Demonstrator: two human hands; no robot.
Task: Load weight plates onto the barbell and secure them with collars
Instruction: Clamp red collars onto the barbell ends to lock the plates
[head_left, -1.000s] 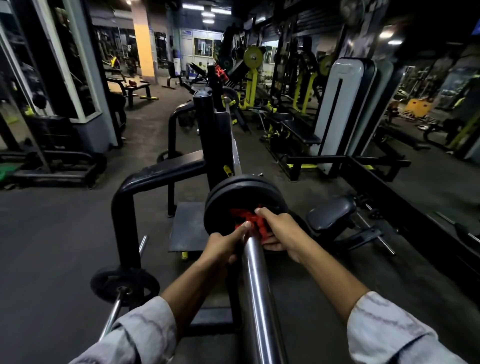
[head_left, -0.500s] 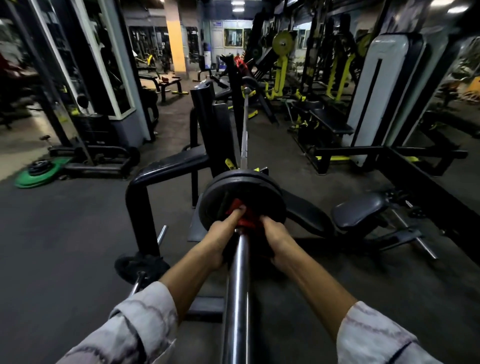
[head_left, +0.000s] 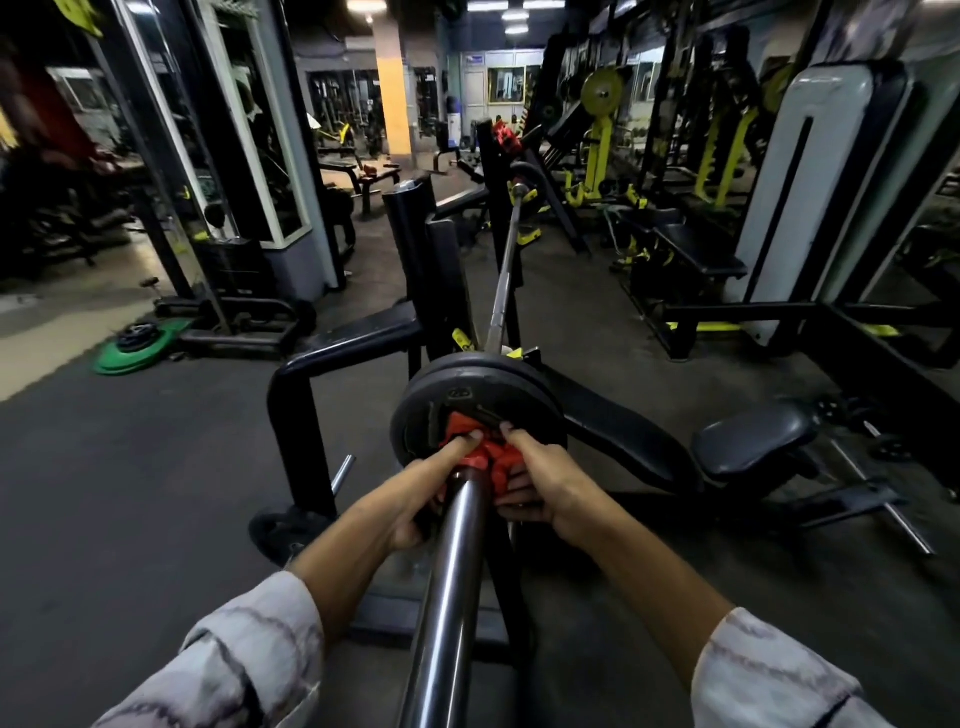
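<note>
Change: both hands have stayed on the collar (view swung right).
Left hand (head_left: 415, 499): fingers curled round the red collar (head_left: 480, 457).
Right hand (head_left: 540, 486): grips the collar against the plate (head_left: 467, 395) just beyond, on the barbell (head_left: 452, 571).

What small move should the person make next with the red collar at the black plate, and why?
Probably press the red plastic collar flush against the black round weight plate and clamp it. Both the left hand and the right hand already grip the collar on the shiny steel barbell sleeve, right at the plate; whether it is locked cannot be seen.

Dim gym — dark rubber floor (head_left: 156, 493), mirrors (head_left: 249, 130), ceiling lights (head_left: 366, 5).
</note>
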